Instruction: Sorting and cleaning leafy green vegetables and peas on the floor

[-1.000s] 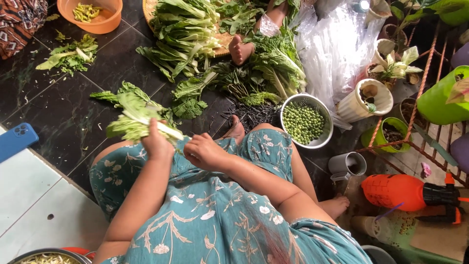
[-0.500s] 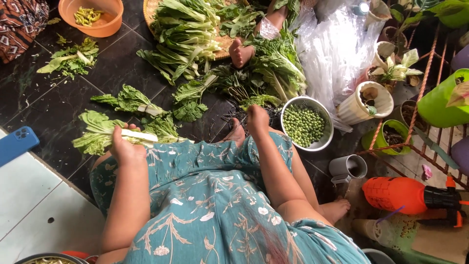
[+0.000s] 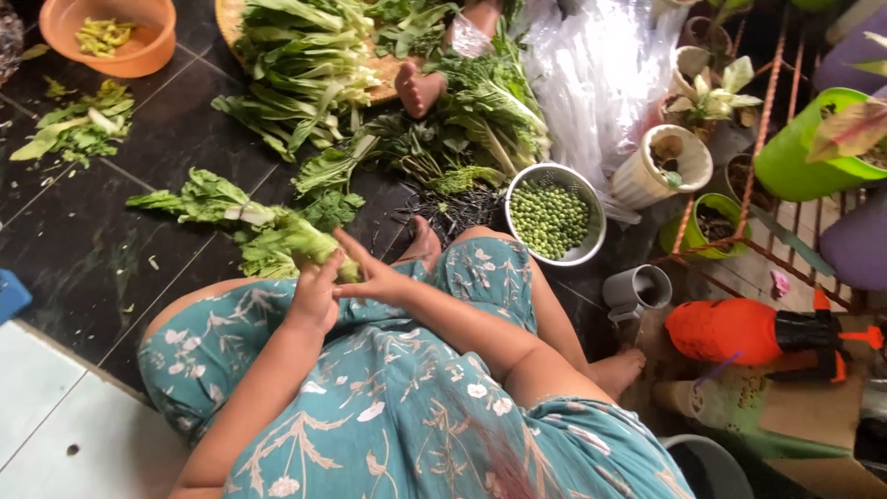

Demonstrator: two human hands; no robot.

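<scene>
— Above the lap, what is gripped?
— A leafy green bunch [image 3: 296,245] is grasped by left hand [image 3: 317,298] and right hand [image 3: 374,277].
— And containers?
— Green peas are held in a metal colander [image 3: 552,217]; yellow-green scraps in an orange bowl [image 3: 115,35], on the dark tiled floor [image 3: 92,240].

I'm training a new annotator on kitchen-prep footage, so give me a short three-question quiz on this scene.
1. True or false: both hands hold the leafy bunch.
2. What fills the metal colander? A) green peas B) rice C) chillies
3. Which bowl sits at the top left of the view?

Key
1. True: left hand and right hand meet on it above the lap.
2. A, green peas.
3. The orange bowl, with cut yellow-green pieces inside.
</scene>
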